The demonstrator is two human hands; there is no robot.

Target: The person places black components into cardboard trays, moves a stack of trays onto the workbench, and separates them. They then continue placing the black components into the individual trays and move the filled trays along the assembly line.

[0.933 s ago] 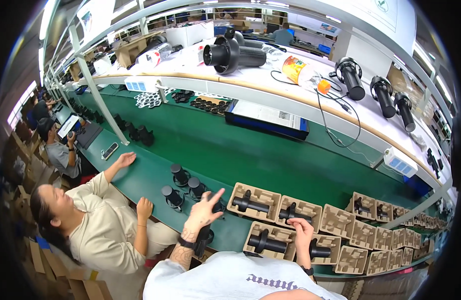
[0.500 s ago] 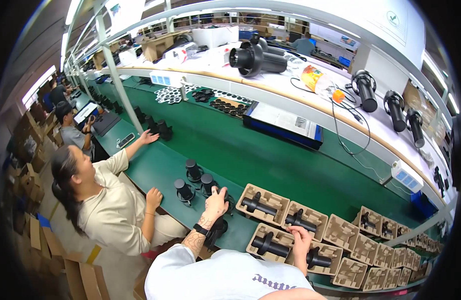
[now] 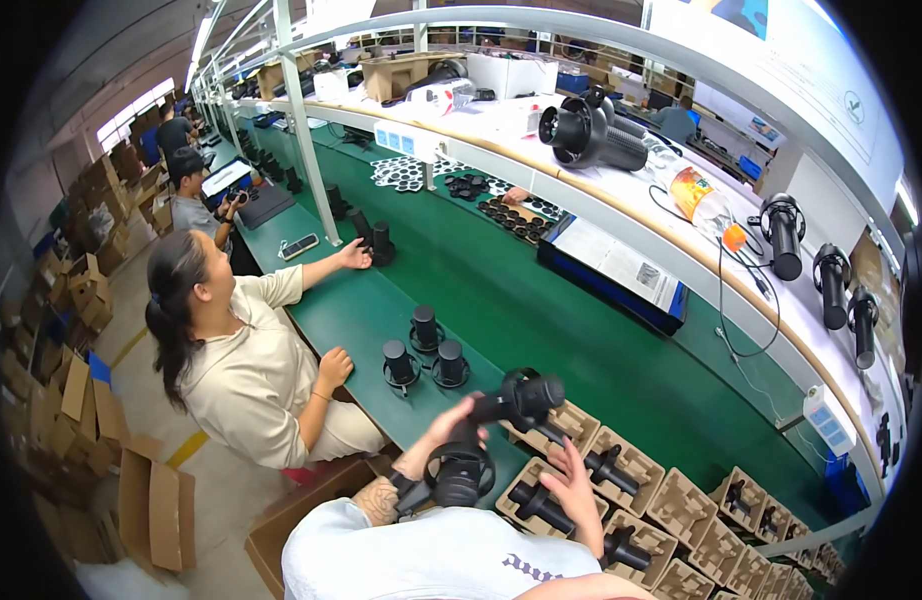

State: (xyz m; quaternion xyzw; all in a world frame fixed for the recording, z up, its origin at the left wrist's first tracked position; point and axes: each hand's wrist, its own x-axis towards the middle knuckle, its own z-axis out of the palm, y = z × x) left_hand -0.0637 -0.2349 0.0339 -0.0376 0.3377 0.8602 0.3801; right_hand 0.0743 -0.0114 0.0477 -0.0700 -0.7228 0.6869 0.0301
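Note:
My left hand (image 3: 445, 428) is closed around a black cylindrical device with a ring-shaped mount (image 3: 526, 398), lifted and tilted sideways over the near trays. My right hand (image 3: 575, 492) is just below and right of it, fingers apart and holding nothing. Close by my left wrist is another black ring-mounted device (image 3: 459, 474); what supports it is hidden. Three similar devices (image 3: 422, 330) stand upright on the green bench (image 3: 366, 305) to the left. Brown moulded trays (image 3: 681, 505) lie below and right of my right hand, several with a black device inside.
A seated person in a cream hoodie (image 3: 243, 370) is on the left, one hand by black devices (image 3: 381, 243). An open carton (image 3: 271, 530) sits beside my left side. A blue-edged box (image 3: 613, 275) and a white shelf (image 3: 581, 180) bound the bench's far side.
My left hand has lifted a black device from the bench group and brought it right, above the trays. My right hand has come off the tray device and opened. The view has shifted.

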